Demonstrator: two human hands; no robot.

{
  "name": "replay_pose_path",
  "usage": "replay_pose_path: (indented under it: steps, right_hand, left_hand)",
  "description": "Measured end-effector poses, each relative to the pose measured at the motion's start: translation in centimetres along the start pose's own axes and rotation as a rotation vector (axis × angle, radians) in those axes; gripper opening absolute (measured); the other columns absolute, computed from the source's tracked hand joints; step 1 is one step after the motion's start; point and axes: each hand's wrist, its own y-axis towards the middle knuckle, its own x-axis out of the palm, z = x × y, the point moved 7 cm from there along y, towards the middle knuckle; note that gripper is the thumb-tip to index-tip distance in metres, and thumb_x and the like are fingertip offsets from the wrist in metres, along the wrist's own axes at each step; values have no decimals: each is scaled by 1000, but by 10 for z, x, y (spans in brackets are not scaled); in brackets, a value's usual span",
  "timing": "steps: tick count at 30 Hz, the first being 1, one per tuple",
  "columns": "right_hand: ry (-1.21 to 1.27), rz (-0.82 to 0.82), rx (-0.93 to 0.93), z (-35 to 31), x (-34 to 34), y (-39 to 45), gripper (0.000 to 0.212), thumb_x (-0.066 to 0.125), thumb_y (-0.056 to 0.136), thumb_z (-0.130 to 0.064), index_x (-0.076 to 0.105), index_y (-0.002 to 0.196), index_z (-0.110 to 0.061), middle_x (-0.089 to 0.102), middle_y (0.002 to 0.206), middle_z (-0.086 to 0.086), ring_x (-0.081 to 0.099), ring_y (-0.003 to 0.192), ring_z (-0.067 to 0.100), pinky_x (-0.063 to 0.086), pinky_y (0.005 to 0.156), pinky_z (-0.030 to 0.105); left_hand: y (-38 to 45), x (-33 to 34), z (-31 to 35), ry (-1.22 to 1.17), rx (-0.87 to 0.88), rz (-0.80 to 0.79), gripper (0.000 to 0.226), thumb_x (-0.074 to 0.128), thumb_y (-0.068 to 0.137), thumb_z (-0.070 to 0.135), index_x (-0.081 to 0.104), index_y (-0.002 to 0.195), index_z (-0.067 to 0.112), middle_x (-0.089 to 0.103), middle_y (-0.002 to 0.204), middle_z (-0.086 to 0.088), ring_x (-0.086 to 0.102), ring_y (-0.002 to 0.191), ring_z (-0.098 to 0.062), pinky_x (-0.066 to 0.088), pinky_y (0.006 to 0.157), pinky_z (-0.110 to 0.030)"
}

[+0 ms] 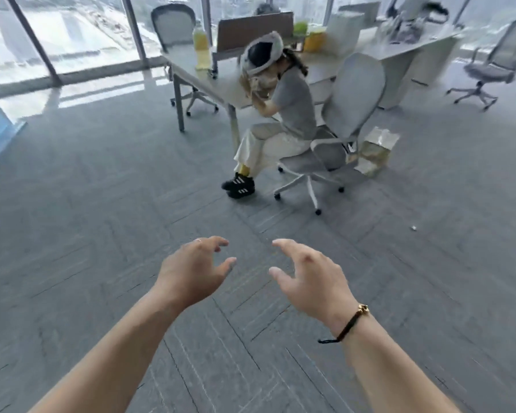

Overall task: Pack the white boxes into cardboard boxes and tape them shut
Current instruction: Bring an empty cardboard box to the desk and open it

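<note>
Blurred white box on desk

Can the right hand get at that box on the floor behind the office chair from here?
Probably not from here. The right hand hangs open over bare carpet, holding nothing, while the box sits far across the floor, partly behind the office chair. Walking closer seems necessary.

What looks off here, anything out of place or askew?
No white or cardboard boxes in view. Both hands, left hand and right hand, hang empty over bare carpet. A crumpled clear bag sits on the floor behind the occupied chair, and a small white scrap lies nearby.
</note>
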Motion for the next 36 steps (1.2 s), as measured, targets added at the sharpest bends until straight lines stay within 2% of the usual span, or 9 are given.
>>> replay_pose_path:
  steps: [6, 10, 16, 24, 30, 34, 36]
  right_hand:
    - [23, 141, 305, 219, -101, -57, 51, 55, 98, -49, 44, 146, -38, 59, 139, -12, 54, 128, 15, 44, 94, 34]
    - [63, 216, 469, 324, -157, -89, 50, 56, 97, -49, 46, 145, -37, 59, 139, -12, 56, 126, 17, 46, 95, 35]
    - [119, 287, 557, 426, -200, -83, 49, 58, 96, -51, 47, 142, -39, 59, 138, -14, 56, 126, 13, 50, 94, 36]
    - [143, 328, 648, 560, -258, 11, 50, 60, 94, -52, 49, 141, -39, 57, 141, -16, 54, 129, 10, 49, 102, 39]
    - [85, 353, 721, 637, -342, 92, 48, 60, 95, -51, 49, 140, -40, 58, 139, -18, 55, 126, 9, 50, 98, 35]
    - [94, 371, 744, 683, -371, 139, 49, 61, 93, -53, 49, 139, -42, 59, 137, -20, 56, 123, 10, 51, 97, 38]
    - [116, 360, 735, 709, -377, 171, 48, 60, 94, -53, 49, 140, -42, 58, 138, -19, 55, 124, 9, 51, 96, 36]
  left_hand:
    - [51, 98, 236, 8, 266, -123, 46, 57, 92, 59, 55, 134, 41, 60, 129, 19, 58, 118, -6, 52, 93, -37]
    - [77, 138, 341, -59, 351, -174, 46, 60, 91, 59, 58, 132, 40, 62, 127, 18, 59, 112, -5, 53, 93, -37]
    - [134, 193, 440, -115, 418, -245, 48, 64, 89, 58, 60, 132, 38, 63, 128, 15, 62, 108, -5, 54, 94, -39]
    - [288, 259, 579, -280, 496, -311, 47, 68, 88, 53, 62, 131, 35, 66, 122, 14, 63, 102, -5, 54, 95, -36]
    - [414, 261, 675, -312, 537, -323, 47, 66, 90, 53, 61, 132, 34, 65, 125, 13, 62, 106, -7, 52, 97, -37]
    - [478, 260, 713, -274, 554, -294, 48, 65, 90, 54, 60, 133, 34, 64, 128, 11, 61, 111, -9, 51, 98, -37]
    - [511, 266, 730, -240, 557, -286, 49, 64, 90, 56, 60, 134, 35, 63, 129, 12, 60, 114, -10, 51, 98, -37]
